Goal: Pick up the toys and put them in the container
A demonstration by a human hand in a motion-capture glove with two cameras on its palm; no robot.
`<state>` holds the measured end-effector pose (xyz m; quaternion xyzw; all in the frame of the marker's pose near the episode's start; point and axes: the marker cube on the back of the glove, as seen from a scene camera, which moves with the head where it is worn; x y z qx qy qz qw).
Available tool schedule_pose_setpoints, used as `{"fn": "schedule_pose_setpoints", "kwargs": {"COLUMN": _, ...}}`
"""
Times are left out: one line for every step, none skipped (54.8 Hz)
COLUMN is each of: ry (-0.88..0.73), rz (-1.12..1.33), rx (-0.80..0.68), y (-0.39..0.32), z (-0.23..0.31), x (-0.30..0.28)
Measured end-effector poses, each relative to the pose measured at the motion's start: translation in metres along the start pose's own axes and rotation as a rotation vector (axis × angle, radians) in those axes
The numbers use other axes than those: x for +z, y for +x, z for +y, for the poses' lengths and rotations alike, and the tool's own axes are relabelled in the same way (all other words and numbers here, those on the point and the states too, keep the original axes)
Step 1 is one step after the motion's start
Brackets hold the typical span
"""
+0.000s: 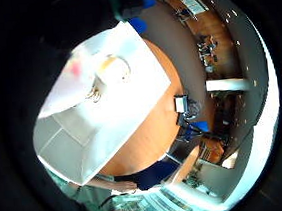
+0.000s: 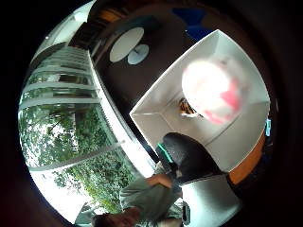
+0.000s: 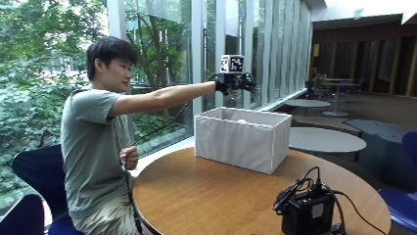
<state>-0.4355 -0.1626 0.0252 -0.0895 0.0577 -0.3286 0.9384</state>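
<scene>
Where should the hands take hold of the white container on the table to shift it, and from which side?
Probably by the top rim of the white container, coming down from above. It stands upright and open-topped on the round table, so its straight upper edges are free to pinch. The gloved right hand is above the opening; a pale toy lies inside.

Open-topped container (image 3: pixel 242 138) unobstructed from above; black device (image 3: pixel 308 210) well apart.

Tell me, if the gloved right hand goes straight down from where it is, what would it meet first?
The right hand is above the white container, palm facing into it. Going straight down, it would probably first meet the blurred white-and-pink toy close under the palm, then another toy on the container's floor. Depth is unclear.
</scene>
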Motion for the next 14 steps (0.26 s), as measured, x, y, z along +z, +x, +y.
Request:
{"fn": "schedule_pose_setpoints", "kwargs": {"ry": 0.010, "rz": -0.015, "rx": 0.054, "y": -0.004, "z": -0.001, "x": 0.001}}
{"fn": "schedule_pose_setpoints", "kwargs": {"ry": 0.016, "rz": -0.013, "rx": 0.082, "y": -0.005, "z": -0.001, "x": 0.002}}
{"fn": "schedule_pose_setpoints", "kwargs": {"ry": 0.023, "rz": -0.008, "rx": 0.095, "y": -0.005, "z": -0.001, "x": 0.003}}
{"fn": "schedule_pose_setpoints", "kwargs": {"ry": 0.033, "rz": -0.004, "rx": 0.101, "y": -0.005, "z": 0.001, "x": 0.003}}
{"fn": "schedule_pose_setpoints", "kwargs": {"ry": 0.043, "rz": 0.000, "rx": 0.102, "y": -0.004, "z": 0.003, "x": 0.003}}
{"fn": "schedule_pose_setpoints", "kwargs": {"ry": 0.053, "rz": 0.001, "rx": 0.098, "y": -0.002, "z": 0.005, "x": 0.003}}
{"fn": "schedule_pose_setpoints", "kwargs": {"ry": 0.061, "rz": -0.001, "rx": 0.092, "y": 0.000, "z": 0.008, "x": 0.003}}
{"fn": "schedule_pose_setpoints", "kwargs": {"ry": 0.067, "rz": -0.005, "rx": 0.085, "y": 0.002, "z": 0.010, "x": 0.003}}
{"fn": "schedule_pose_setpoints", "kwargs": {"ry": 0.070, "rz": -0.010, "rx": 0.081, "y": 0.003, "z": 0.012, "x": 0.004}}
{"fn": "schedule_pose_setpoints", "kwargs": {"ry": 0.071, "rz": -0.013, "rx": 0.081, "y": 0.003, "z": 0.013, "x": 0.004}}
{"fn": "schedule_pose_setpoints", "kwargs": {"ry": 0.071, "rz": -0.014, "rx": 0.086, "y": 0.002, "z": 0.013, "x": 0.005}}
{"fn": "schedule_pose_setpoints", "kwargs": {"ry": 0.070, "rz": -0.014, "rx": 0.093, "y": 0.001, "z": 0.014, "x": 0.005}}
{"fn": "schedule_pose_setpoints", "kwargs": {"ry": 0.069, "rz": -0.012, "rx": 0.099, "y": 0.001, "z": 0.014, "x": 0.006}}
{"fn": "schedule_pose_setpoints", "kwargs": {"ry": 0.068, "rz": -0.011, "rx": 0.102, "y": 0.001, "z": 0.015, "x": 0.006}}
